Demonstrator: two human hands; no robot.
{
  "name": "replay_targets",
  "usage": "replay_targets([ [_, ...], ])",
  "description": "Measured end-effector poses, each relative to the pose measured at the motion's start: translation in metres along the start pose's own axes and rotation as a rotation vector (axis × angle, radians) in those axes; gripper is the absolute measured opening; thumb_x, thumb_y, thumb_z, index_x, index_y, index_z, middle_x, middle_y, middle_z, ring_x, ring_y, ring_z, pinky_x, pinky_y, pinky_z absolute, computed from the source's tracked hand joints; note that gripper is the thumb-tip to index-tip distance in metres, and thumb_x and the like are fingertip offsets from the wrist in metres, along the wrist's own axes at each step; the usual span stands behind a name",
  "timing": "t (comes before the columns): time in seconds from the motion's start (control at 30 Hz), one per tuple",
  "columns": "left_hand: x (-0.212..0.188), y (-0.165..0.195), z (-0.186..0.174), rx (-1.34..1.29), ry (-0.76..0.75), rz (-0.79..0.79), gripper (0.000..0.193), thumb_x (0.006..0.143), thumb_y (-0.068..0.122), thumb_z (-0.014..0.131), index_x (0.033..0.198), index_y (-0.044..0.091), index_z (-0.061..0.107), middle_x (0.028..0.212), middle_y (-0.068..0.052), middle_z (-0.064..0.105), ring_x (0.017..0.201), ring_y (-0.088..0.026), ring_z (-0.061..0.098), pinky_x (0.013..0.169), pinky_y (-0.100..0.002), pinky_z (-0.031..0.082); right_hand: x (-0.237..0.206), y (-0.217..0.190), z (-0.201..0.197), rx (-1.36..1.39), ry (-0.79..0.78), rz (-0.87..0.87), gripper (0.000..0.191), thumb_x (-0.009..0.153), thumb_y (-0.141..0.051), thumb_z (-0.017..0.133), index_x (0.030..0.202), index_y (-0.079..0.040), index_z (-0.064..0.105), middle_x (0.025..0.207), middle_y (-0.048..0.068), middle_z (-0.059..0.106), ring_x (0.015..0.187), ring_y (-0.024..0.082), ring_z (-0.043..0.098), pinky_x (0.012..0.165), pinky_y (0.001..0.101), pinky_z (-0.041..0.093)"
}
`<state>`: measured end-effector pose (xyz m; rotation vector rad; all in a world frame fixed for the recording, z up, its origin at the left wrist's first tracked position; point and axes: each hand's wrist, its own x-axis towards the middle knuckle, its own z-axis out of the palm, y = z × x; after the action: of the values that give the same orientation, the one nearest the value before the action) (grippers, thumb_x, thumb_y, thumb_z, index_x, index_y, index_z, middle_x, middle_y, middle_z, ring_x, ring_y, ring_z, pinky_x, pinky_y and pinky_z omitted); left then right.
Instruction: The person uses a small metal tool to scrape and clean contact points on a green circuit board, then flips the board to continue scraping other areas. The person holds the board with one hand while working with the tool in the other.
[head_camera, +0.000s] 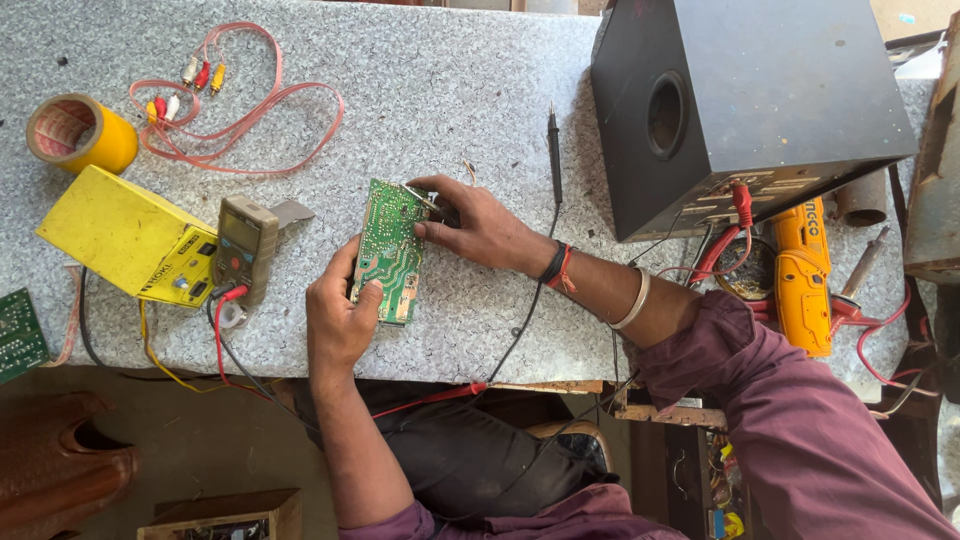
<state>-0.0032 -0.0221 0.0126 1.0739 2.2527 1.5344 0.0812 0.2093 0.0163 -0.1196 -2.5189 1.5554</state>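
Grey speckled stone makes up the counter (450, 90) where I work, seen from above. My left hand (340, 320) grips the near end of a green circuit board (390, 250), thumb on its solder face and fingers curled behind, holding it tilted above the counter. My right hand (480, 225) is closed around a small dark tool at the board's far right corner; its tip touches the board's edge, though I cannot tell exactly what the tool is. A black probe (553, 150) lies on the counter just beyond my right hand, its lead running back toward me. Left of my left hand stands a multimeter (245, 245) with a red lead plugged in, leaning against a yellow box (125, 235). Farther left and beyond sit a roll of yellow tape (80, 130) and a coil of pink audio cable (235, 110). Beyond my right forearm stands a black speaker cabinet (760, 100), with an orange power tool (803, 280) beside it.
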Motion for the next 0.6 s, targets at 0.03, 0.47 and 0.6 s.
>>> replay_targets([
  [0.03,0.0001,0.0001,0.0004,-0.002,0.0,-0.004,0.053,0.087,0.015,0.061,0.137,-0.002,0.06,0.109,-0.017,0.077,0.099,-0.022,0.076,0.087,-0.036,0.059,-0.0001,0.0001,-0.0002,0.0,0.001,-0.005,0.058,0.097,-0.034,0.07,0.143,-0.004,0.052,0.075,0.002,0.066,0.065,0.01,0.06,0.059,0.0321,0.048],
  [0.47,0.0003,0.0023,-0.0001,-0.005,-0.001,0.006,0.053,0.087,0.014,0.06,0.137,-0.002,0.06,0.108,-0.017,0.077,0.099,-0.022,0.076,0.087,-0.036,0.059,-0.0002,0.0008,0.0002,-0.003,0.012,-0.026,0.057,0.096,-0.031,0.072,0.142,-0.004,0.052,0.074,0.003,0.065,0.063,0.011,0.058,0.057,0.032,0.047],
  [0.6,0.0004,0.0023,0.0003,0.002,0.001,0.003,0.053,0.087,0.015,0.061,0.137,-0.002,0.06,0.108,-0.017,0.077,0.099,-0.022,0.076,0.087,-0.036,0.059,0.0001,0.0009,0.0002,-0.02,0.013,-0.025,0.058,0.096,-0.032,0.073,0.142,-0.004,0.052,0.074,0.003,0.065,0.063,0.011,0.058,0.057,0.0322,0.047],
])
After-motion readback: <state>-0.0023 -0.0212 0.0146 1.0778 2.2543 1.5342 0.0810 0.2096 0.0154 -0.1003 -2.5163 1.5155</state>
